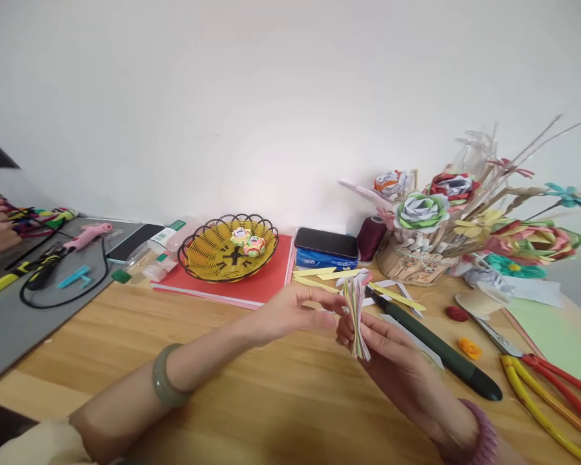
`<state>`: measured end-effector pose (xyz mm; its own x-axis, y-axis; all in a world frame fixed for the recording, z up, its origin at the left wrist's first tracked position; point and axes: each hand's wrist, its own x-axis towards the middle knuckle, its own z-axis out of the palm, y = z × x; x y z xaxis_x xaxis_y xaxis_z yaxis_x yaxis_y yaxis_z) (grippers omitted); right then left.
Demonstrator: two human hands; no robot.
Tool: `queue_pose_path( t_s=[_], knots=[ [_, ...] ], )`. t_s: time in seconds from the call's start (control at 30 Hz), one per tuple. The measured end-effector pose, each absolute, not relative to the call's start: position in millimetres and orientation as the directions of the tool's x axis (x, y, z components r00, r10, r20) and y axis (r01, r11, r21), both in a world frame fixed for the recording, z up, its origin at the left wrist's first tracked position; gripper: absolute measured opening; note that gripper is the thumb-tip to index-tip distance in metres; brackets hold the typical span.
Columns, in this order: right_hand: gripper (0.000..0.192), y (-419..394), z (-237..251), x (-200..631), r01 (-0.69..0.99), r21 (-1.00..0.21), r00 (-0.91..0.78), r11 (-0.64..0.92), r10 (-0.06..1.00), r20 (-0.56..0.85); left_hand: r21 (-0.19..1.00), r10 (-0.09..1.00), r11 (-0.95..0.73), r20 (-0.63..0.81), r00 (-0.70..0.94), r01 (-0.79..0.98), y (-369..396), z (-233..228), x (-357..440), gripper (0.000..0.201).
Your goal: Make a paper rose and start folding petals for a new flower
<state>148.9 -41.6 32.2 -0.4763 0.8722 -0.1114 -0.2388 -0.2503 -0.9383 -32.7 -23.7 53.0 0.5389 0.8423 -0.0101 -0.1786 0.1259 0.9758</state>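
Paper bundle [357, 316] stands roughly upright in the right hand [392, 347], pinched mid-length; left hand [295, 314] half open just beside it, contact unclear. Risk: if the pinch loosens, the bundle could fan out or slip; a sideways nudge from the left hand could skew it. Containers: yellow basket [207, 252], beyond and left of left hand, holds two small paper balls [254, 245]; pot [411, 268], beyond right hand, is packed with paper flowers [422, 212].
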Motion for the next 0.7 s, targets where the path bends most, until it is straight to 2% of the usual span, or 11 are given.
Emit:
queue_pose_path(
  t_s=[0.07,0.17,0.4,0.5,0.6,0.7],
  knots=[
    [0.023,-42.0,29.6,147.3,-0.401,-0.84,-0.477,-0.366,0.866,-0.15,0.958,0.858,0.153,-0.007,0.514,-0.243,-26.3,49.9,-21.3,0.034],
    [0.02,-42.4,24.6,147.0,-0.475,-0.772,-0.486,-0.422,0.857,-0.17,0.97,0.863,0.102,0.024,0.505,-0.219,-29.7,47.6,-6.9,0.032],
    [0.016,-41.9,20.3,147.3,-0.475,-0.775,-0.507,-0.416,0.849,-0.145,0.986,0.876,0.087,-0.008,0.482,-0.14,-30.0,46.4,1.4,0.04],
    [0.017,-41.9,20.0,146.5,-0.478,-0.776,-0.505,-0.411,0.852,-0.14,0.994,0.907,0.022,0.023,0.421,-0.102,-31.7,49.0,3.5,0.032],
    [0.016,-41.8,19.8,146.7,-0.481,-0.778,-0.502,-0.405,0.854,-0.135,0.998,0.953,-0.069,0.063,0.296,0.009,-34.1,52.6,7.3,0.019],
    [0.013,-40.8,19.1,147.7,-0.476,-0.783,-0.5,-0.4,0.855,-0.133,0.996,0.971,-0.063,0.046,0.235,0.062,-34.2,53.0,10.8,0.014]
  ],
)
